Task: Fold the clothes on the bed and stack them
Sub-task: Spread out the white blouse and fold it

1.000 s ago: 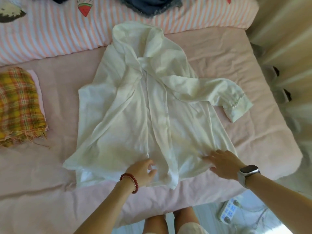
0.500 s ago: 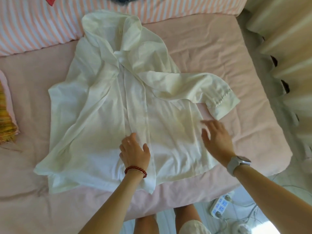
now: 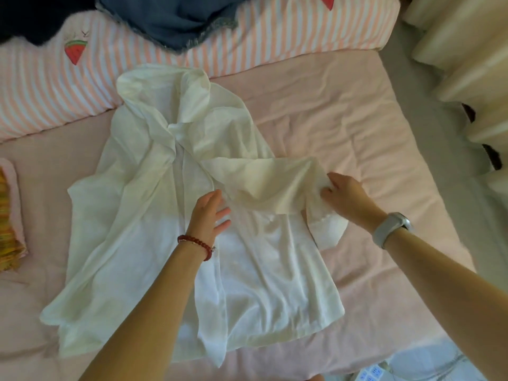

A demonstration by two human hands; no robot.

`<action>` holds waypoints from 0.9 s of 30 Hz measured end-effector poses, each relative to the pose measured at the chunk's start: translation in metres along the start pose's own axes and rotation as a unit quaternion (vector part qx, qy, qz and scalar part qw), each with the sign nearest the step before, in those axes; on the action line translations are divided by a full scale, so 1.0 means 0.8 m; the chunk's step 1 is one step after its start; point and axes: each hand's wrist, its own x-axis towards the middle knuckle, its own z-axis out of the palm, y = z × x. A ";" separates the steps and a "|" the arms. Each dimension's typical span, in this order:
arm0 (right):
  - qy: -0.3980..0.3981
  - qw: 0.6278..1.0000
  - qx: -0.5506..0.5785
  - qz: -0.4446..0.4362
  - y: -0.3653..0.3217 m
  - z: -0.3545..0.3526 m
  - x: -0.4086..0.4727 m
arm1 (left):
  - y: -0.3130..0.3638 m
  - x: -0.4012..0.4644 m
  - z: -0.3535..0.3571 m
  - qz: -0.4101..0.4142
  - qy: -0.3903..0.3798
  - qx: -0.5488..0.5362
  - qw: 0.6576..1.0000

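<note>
Folding the sleeve of the shirt [image 3: 165, 215] spread on the bed [image 3: 343, 119].
Right hand [image 3: 347, 198] pinches the sleeve [image 3: 264, 185] at its cuff; left hand [image 3: 210, 214], fingers straight, presses flat on the shirt's middle. Likely next: bring the sleeve across the front without shifting the shirt, then smooth it.

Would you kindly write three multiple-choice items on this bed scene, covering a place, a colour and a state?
1. Where does the plaid cloth lie?
A. at the left edge
B. on the shirt
C. by the curtain

2. What colour is the bracelet on the left wrist?
A. blue
B. red
C. green

3. What is the right hand doing?
A. lying flat on the sheet
B. gripping the white shirt by its sleeve
C. holding a phone

Answers: 1 A, it sits at the left frame edge; 2 B, red beads show; 3 B, its fingers curl round the sleeve end.
</note>
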 end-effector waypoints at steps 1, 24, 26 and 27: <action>-0.035 0.997 0.033 -0.056 -0.006 0.002 -0.014 | 0.006 0.002 0.000 -0.008 -0.008 -0.013 1.000; 0.134 0.959 0.115 0.221 0.155 -0.121 0.077 | 0.046 0.087 0.219 0.204 -0.049 0.755 0.621; 0.124 0.953 0.144 0.238 0.167 -0.124 0.076 | 0.040 0.091 0.234 0.184 -0.047 0.764 0.617; 0.138 0.944 0.170 0.248 0.171 -0.131 0.077 | 0.040 0.095 0.244 0.172 -0.053 0.757 0.628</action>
